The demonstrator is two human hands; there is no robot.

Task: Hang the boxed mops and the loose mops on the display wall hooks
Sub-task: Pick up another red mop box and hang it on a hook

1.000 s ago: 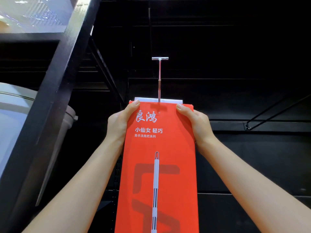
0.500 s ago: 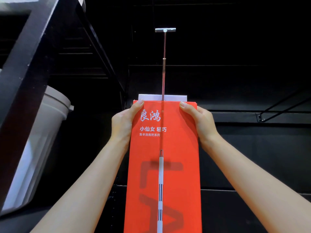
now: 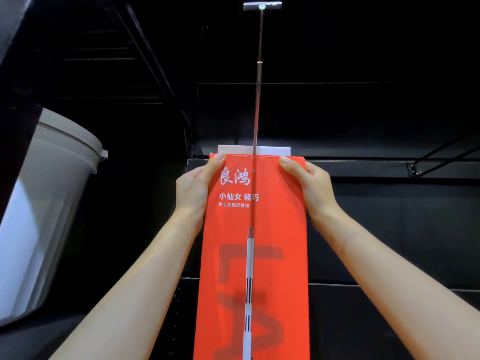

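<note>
Nearest the camera, two bare forearms reach up to either side of the red mop box [image 3: 253, 255], which stands upright and fills the middle of the view, its lower end cut off by the frame edge.

Left hand [image 3: 193, 189] on the box's upper left edge, thumb laid across the printed front near the top corner, fingers gone behind. Right hand [image 3: 310, 188] mirrors it on the upper right edge. Both grips closed on the box, pinching the front and back faces.

Handling, as a judgement: long, flat carton, stiff card with a smooth printed face, likely light for its length but apt to swing from the bottom. Holding both top corners keeps the hang hole steady; the slick face could slip under thumbs alone.

Behind the box's top edge, a white panel [image 3: 253, 149] shows just above it; whether it is a second box already hung or a back flap, cannot tell.

Above the box, the metal hook rod [image 3: 258, 100] runs from the top edge up to a small cross-bar tag holder at its outer end. Box appears threaded on the rod; the hole itself is hidden.

Left of the box, well apart, a pale grey bucket [image 3: 52, 203] sits on dark shelving. Black display wall [image 3: 363, 113] behind everything.
</note>
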